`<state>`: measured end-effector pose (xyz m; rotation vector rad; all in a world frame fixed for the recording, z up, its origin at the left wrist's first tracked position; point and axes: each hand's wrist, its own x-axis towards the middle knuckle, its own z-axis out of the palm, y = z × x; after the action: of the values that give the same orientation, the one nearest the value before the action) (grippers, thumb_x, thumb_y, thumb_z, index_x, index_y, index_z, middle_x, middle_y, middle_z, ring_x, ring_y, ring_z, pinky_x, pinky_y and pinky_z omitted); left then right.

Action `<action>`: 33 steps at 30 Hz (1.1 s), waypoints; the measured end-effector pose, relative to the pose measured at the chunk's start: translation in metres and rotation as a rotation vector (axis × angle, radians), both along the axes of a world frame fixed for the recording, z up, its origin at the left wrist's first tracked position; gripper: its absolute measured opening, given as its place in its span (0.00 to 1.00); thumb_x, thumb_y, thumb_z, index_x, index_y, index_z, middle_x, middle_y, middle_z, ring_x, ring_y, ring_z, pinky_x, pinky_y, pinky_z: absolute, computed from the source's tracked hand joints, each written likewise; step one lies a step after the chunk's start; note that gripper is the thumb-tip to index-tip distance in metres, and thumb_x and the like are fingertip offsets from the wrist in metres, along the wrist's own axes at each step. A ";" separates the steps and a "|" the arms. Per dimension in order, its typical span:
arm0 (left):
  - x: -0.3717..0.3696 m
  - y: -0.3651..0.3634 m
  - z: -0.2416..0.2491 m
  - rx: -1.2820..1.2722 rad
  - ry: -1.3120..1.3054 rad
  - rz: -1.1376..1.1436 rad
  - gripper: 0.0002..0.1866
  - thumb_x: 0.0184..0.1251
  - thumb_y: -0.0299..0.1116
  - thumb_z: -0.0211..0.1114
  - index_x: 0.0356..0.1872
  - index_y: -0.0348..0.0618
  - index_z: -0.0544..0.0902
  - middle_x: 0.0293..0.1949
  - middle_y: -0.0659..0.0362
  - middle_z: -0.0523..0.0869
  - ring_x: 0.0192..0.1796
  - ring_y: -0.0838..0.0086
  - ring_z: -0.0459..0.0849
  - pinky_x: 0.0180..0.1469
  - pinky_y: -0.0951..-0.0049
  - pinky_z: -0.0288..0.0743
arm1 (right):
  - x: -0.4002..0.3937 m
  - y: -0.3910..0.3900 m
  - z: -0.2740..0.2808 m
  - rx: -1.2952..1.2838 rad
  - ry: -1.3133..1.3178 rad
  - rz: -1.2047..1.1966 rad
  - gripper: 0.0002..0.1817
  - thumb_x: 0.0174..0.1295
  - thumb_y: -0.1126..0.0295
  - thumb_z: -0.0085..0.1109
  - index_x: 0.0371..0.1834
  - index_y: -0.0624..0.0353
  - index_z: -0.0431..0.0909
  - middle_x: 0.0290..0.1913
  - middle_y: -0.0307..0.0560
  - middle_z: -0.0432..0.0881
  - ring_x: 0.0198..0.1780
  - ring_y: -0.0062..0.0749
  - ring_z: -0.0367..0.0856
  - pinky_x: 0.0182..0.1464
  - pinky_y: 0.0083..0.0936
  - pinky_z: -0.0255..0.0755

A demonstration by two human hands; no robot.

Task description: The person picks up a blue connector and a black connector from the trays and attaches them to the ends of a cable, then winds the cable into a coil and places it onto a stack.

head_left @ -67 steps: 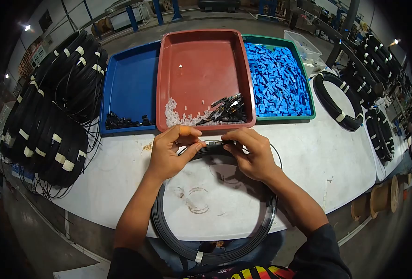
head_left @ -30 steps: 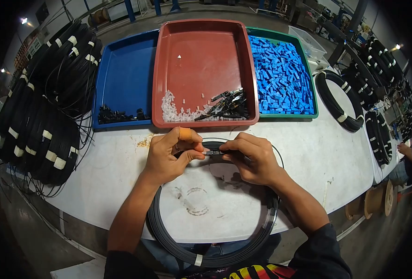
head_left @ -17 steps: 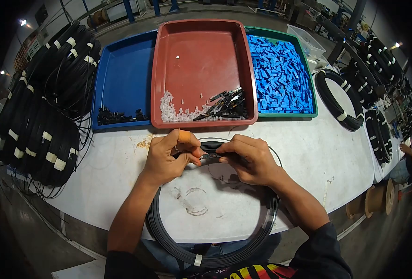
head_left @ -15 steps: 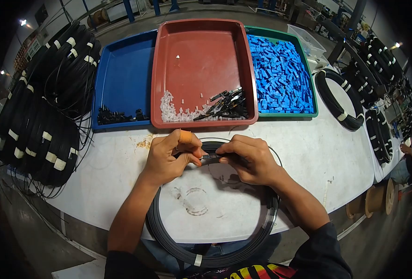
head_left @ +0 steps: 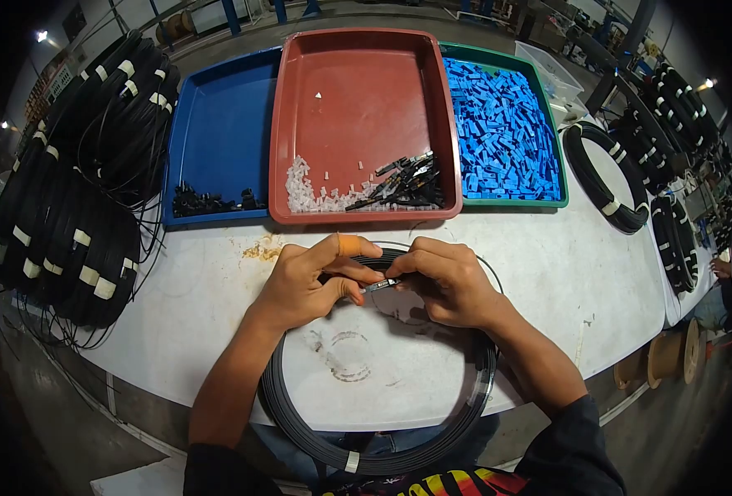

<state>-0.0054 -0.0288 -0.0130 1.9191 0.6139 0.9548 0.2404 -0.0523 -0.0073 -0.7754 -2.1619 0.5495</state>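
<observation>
A small dark fibre-optic connector [head_left: 382, 284] with a pale marking sits between my hands, over the far side of the coil of black cable [head_left: 277, 388]. My right hand [head_left: 447, 281] pinches its right end between thumb and fingers. At the connector's left end is my left hand [head_left: 304, 281], an orange wrap [head_left: 349, 245] round its index finger. That finger is stretched out above the connector, and a gap shows between it and the thumb. The thumb tip is right beside the connector's left end.
Beyond my hands stand a blue tray [head_left: 225, 140] with black parts, a red tray [head_left: 366, 91] with clear caps and black connectors, and a green tray [head_left: 563, 186] with blue clips. Black cable coils [head_left: 60, 240] are stacked at left; another coil [head_left: 577, 165] lies at right.
My left index finger and thumb have spread apart from their pinch at the connector's left end. The connector has tilted, its right end higher, and shows its pale marking.
</observation>
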 end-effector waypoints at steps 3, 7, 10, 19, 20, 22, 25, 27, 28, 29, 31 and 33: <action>0.001 -0.001 0.002 0.064 0.009 -0.009 0.20 0.61 0.07 0.63 0.54 0.31 0.81 0.48 0.53 0.91 0.50 0.64 0.93 0.42 0.75 0.92 | -0.001 -0.001 -0.001 0.013 0.005 -0.007 0.17 0.48 0.85 0.68 0.43 0.61 0.83 0.33 0.47 0.79 0.33 0.44 0.82 0.35 0.36 0.74; 0.004 -0.003 0.003 0.090 0.010 -0.005 0.20 0.58 0.06 0.64 0.51 0.32 0.83 0.44 0.53 0.92 0.47 0.66 0.93 0.41 0.74 0.92 | -0.003 0.001 -0.003 0.024 0.014 0.006 0.18 0.44 0.87 0.67 0.41 0.60 0.84 0.33 0.46 0.80 0.33 0.42 0.82 0.34 0.34 0.75; 0.006 -0.003 0.003 0.185 0.021 0.012 0.20 0.52 0.06 0.68 0.48 0.33 0.84 0.40 0.53 0.92 0.43 0.69 0.94 0.39 0.75 0.91 | -0.002 0.001 -0.002 0.033 -0.045 0.015 0.17 0.46 0.84 0.68 0.42 0.60 0.81 0.36 0.48 0.80 0.35 0.47 0.82 0.36 0.38 0.76; 0.008 -0.003 0.000 0.289 -0.004 0.066 0.20 0.42 0.10 0.74 0.39 0.38 0.86 0.33 0.58 0.91 0.34 0.68 0.90 0.36 0.70 0.84 | -0.001 0.001 -0.004 0.052 -0.069 -0.013 0.22 0.38 0.84 0.67 0.42 0.60 0.81 0.36 0.48 0.79 0.36 0.47 0.82 0.36 0.38 0.77; 0.008 -0.002 0.000 0.287 -0.006 0.069 0.20 0.42 0.10 0.74 0.39 0.38 0.86 0.33 0.58 0.91 0.34 0.68 0.90 0.36 0.70 0.84 | -0.002 0.002 -0.004 0.051 -0.072 -0.010 0.22 0.38 0.84 0.67 0.42 0.60 0.81 0.36 0.48 0.79 0.36 0.47 0.82 0.36 0.38 0.77; 0.007 0.003 0.001 0.526 0.038 0.034 0.19 0.41 0.11 0.75 0.36 0.38 0.84 0.33 0.56 0.90 0.34 0.65 0.89 0.37 0.68 0.82 | -0.003 0.002 -0.003 0.071 -0.079 0.004 0.23 0.37 0.86 0.66 0.42 0.61 0.81 0.36 0.48 0.80 0.36 0.47 0.83 0.36 0.38 0.77; 0.008 0.002 -0.001 0.473 0.035 0.067 0.18 0.41 0.11 0.75 0.35 0.38 0.83 0.33 0.56 0.90 0.34 0.64 0.89 0.37 0.67 0.83 | -0.002 0.002 -0.001 0.028 -0.073 -0.011 0.23 0.38 0.86 0.66 0.42 0.61 0.81 0.37 0.48 0.80 0.36 0.47 0.83 0.36 0.37 0.77; 0.008 0.001 -0.001 0.472 0.026 0.076 0.18 0.41 0.10 0.74 0.35 0.38 0.83 0.32 0.56 0.90 0.34 0.64 0.89 0.37 0.67 0.83 | -0.002 0.001 -0.003 0.032 -0.079 -0.021 0.22 0.38 0.86 0.66 0.42 0.61 0.81 0.37 0.48 0.80 0.36 0.47 0.83 0.37 0.37 0.78; 0.008 0.001 -0.001 0.467 0.016 0.084 0.18 0.41 0.10 0.74 0.34 0.38 0.83 0.32 0.56 0.90 0.34 0.64 0.88 0.37 0.67 0.83 | -0.002 0.001 -0.003 0.031 -0.087 -0.030 0.22 0.39 0.86 0.67 0.42 0.61 0.81 0.37 0.48 0.80 0.36 0.47 0.83 0.37 0.37 0.78; 0.008 0.001 -0.003 0.467 0.013 0.086 0.18 0.41 0.10 0.74 0.34 0.38 0.83 0.32 0.56 0.90 0.34 0.64 0.88 0.37 0.67 0.83 | -0.003 0.001 -0.002 0.032 -0.090 -0.029 0.22 0.39 0.86 0.67 0.42 0.61 0.81 0.37 0.48 0.80 0.36 0.47 0.83 0.37 0.37 0.78; 0.007 0.001 -0.005 0.439 0.005 0.108 0.18 0.40 0.09 0.74 0.34 0.38 0.83 0.31 0.56 0.89 0.33 0.63 0.88 0.37 0.67 0.83 | -0.005 0.000 0.000 0.044 -0.076 -0.040 0.21 0.40 0.86 0.67 0.42 0.61 0.81 0.36 0.48 0.80 0.36 0.47 0.83 0.37 0.37 0.79; 0.009 0.000 -0.003 0.448 0.005 0.101 0.18 0.40 0.10 0.74 0.34 0.38 0.83 0.31 0.56 0.89 0.33 0.63 0.88 0.36 0.67 0.83 | -0.003 0.002 -0.003 0.035 -0.056 -0.033 0.21 0.40 0.85 0.67 0.42 0.61 0.81 0.36 0.48 0.80 0.36 0.48 0.83 0.37 0.37 0.78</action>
<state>0.0036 -0.0285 -0.0155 2.2992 0.5341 1.2319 0.2373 -0.0503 -0.0100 -0.8145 -2.2004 0.4777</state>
